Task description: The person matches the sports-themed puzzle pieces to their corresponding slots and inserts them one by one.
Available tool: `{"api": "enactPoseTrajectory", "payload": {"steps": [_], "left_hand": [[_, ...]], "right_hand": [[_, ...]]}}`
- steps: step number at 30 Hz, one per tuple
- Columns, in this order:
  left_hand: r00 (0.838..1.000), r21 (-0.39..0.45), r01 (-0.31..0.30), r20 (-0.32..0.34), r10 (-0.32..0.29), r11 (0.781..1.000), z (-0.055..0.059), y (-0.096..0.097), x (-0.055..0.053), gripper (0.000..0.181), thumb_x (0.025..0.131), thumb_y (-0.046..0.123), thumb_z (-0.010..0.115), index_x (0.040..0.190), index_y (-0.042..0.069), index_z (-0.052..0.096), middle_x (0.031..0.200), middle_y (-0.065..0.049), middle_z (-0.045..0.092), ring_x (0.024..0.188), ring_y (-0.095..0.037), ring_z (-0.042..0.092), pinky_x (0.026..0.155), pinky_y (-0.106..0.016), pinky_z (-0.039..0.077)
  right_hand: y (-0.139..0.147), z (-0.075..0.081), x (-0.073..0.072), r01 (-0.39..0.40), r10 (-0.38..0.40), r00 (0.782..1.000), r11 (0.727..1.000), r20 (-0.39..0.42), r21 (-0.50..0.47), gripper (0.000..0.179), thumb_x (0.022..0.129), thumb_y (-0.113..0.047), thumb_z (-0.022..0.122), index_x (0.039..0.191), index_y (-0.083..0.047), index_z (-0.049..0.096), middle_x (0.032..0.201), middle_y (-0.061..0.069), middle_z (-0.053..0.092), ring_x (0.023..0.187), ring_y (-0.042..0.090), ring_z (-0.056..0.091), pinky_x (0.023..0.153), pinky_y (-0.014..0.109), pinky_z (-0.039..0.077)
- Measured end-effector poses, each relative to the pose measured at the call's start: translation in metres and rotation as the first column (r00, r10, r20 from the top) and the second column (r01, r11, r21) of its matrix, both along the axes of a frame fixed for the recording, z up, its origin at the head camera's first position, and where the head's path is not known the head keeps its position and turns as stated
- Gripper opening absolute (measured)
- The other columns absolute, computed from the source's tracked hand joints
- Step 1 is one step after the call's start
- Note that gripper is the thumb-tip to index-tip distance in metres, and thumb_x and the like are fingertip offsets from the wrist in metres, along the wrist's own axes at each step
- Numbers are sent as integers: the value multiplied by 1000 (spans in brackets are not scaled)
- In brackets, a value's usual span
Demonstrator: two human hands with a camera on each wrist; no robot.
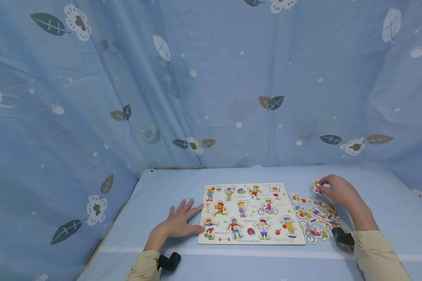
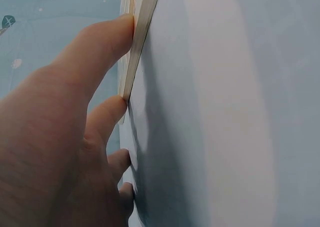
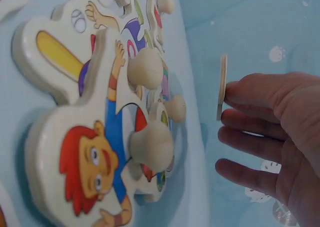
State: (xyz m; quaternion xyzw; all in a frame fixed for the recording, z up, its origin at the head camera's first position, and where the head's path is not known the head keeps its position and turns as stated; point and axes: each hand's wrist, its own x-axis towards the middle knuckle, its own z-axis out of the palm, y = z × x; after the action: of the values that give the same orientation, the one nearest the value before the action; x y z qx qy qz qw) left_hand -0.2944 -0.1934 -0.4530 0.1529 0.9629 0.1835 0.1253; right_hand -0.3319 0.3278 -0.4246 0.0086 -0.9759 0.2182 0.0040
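Observation:
A wooden peg puzzle board [image 1: 288, 203] printed with children playing sports lies flat on the table. My left hand [image 1: 177, 223] is spread at its left side; in the left wrist view, the thumb and index fingertips touch the board's edge [image 2: 141, 32]. Off the right side of the board, my right hand [image 1: 339, 189] pinches a small puzzle piece [image 1: 316, 187] above the table. The right wrist view shows that puzzle piece [image 3: 222, 87] edge-on, its picture hidden. Below the right hand lies a heap of loose puzzle pieces [image 1: 311, 235], including a red-haired figure [image 3: 95, 162] with a round wooden knob.
Pale blue cloth [image 1: 176, 183] with a white stripe covers the table. A patterned blue curtain [image 1: 225, 78] hangs behind it and at the sides. Some loose pieces overlap, and one bicycle piece lies close to the board's right edge.

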Motion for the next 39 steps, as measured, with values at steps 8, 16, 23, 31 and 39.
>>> {"api": "enactPoseTrajectory", "payload": {"steps": [8, 16, 23, 31, 39], "left_hand": [[1000, 0, -1, -10, 1, 1000, 1, 1, 0, 82, 83, 66, 65, 153, 31, 39, 164, -11, 20, 152, -39, 4, 117, -66, 1], [1000, 0, -3, -8, 3, 1000, -1, -3, -1, 83, 82, 66, 65, 153, 31, 39, 164, -11, 20, 152, -39, 4, 117, -66, 1], [1000, 5, 6, -5, -6, 1000, 1, -2, -1, 84, 82, 66, 65, 153, 29, 39, 164, -13, 20, 152, -40, 4, 117, -67, 1], [1000, 0, 6, -12, -6, 1000, -1, -3, -2, 84, 82, 67, 64, 153, 30, 38, 165, -11, 19, 152, -39, 4, 117, -65, 0], [1000, 4, 15, -11, -15, 1000, 0, -3, -1, 85, 81, 68, 64, 153, 28, 39, 164, -13, 20, 152, -41, 4, 117, -67, -1]], "right_hand": [[-15, 8, 8, -38, 38, 996, 999, -76, 7, 34, 94, -17, 65, 115, 10, 64, 112, 30, 63, 104, 47, 58, 87, 62, 49], [-34, 10, 11, -62, 65, 994, 997, -88, 37, 30, 94, -19, 67, 111, 6, 67, 113, 28, 64, 103, 45, 60, 87, 60, 49], [-45, 11, 8, -95, 101, 990, 993, -97, 67, 28, 93, -20, 67, 109, 3, 69, 110, 25, 67, 99, 40, 63, 85, 58, 51], [-59, 17, 2, -119, 132, 983, 987, -128, 105, 25, 92, -19, 70, 105, 2, 70, 107, 22, 68, 95, 37, 64, 83, 55, 52], [-80, 25, -5, -149, 164, 977, 982, -139, 112, 21, 92, -18, 70, 103, 0, 71, 103, 17, 70, 89, 30, 64, 81, 51, 54]]}}
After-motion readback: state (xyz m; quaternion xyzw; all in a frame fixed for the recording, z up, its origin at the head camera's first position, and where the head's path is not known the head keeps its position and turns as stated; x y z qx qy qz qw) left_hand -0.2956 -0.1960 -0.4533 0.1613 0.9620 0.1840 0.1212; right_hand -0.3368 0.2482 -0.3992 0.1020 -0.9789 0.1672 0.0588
